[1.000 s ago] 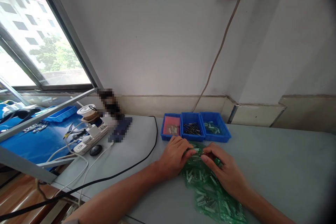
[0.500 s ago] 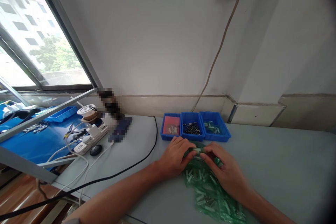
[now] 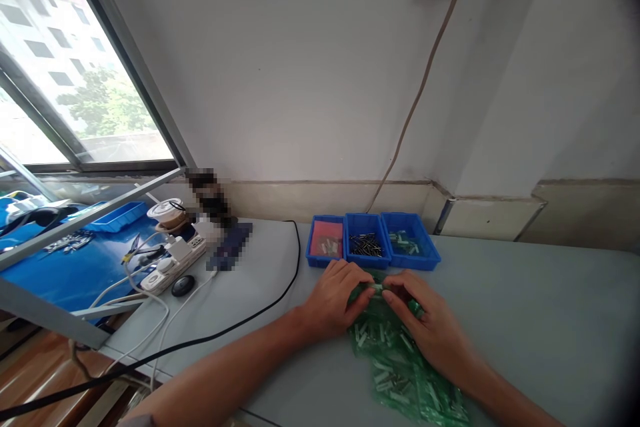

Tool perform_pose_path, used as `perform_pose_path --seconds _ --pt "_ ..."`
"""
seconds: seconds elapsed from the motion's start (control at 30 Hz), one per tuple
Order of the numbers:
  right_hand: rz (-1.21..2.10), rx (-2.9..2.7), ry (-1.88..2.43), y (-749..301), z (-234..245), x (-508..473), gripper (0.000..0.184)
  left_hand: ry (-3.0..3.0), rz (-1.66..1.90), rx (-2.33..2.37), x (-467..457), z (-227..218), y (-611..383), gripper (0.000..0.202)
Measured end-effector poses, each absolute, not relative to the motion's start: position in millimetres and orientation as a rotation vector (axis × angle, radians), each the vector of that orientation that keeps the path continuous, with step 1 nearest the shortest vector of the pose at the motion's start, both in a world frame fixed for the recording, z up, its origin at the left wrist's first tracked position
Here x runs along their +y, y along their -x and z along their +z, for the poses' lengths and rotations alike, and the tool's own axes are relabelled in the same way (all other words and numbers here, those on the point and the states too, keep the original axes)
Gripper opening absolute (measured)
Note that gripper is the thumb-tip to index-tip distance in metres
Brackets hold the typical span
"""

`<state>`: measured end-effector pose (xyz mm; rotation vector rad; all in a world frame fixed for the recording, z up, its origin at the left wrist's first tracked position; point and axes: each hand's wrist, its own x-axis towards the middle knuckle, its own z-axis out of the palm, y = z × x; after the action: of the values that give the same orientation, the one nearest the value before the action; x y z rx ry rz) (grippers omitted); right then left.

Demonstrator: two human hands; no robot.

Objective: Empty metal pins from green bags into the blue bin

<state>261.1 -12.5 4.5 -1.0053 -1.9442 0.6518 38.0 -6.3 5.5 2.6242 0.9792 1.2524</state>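
Note:
A green see-through plastic bag [image 3: 400, 367] full of small whitish parts lies on the grey table [image 3: 540, 327] in front of me. My left hand [image 3: 335, 300] and my right hand [image 3: 425, 323] rest on its far end, fingers curled. Between their fingertips they pinch a small whitish piece [image 3: 376, 287], just above the bag. Right behind my hands stand three small blue trays: the left tray [image 3: 326, 243] holds a pink pad with small parts, the middle tray [image 3: 367, 244] holds dark metal pins, and the right tray [image 3: 411, 244] holds greenish parts.
A black cable [image 3: 250, 313] runs across the table's left part. A white power strip [image 3: 173, 261] with plugs, a wire spool [image 3: 166, 212] and a blurred dark device [image 3: 220, 227] sit at the left. Beyond is a blue bench [image 3: 65, 267] and a window. A wall stands close behind the trays.
Both hands have stayed on the bag's far end. Their fingertips have closed together on the small whitish piece and lifted it slightly.

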Motion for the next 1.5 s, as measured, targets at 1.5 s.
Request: perform_pose_path --seconds 1.5 --pt "0.62 -1.94 0.975 -259.5 11.2 -14.6 0.031 -2.565 1.288 0.97 -7.6 3.1 -38.1 0.032"
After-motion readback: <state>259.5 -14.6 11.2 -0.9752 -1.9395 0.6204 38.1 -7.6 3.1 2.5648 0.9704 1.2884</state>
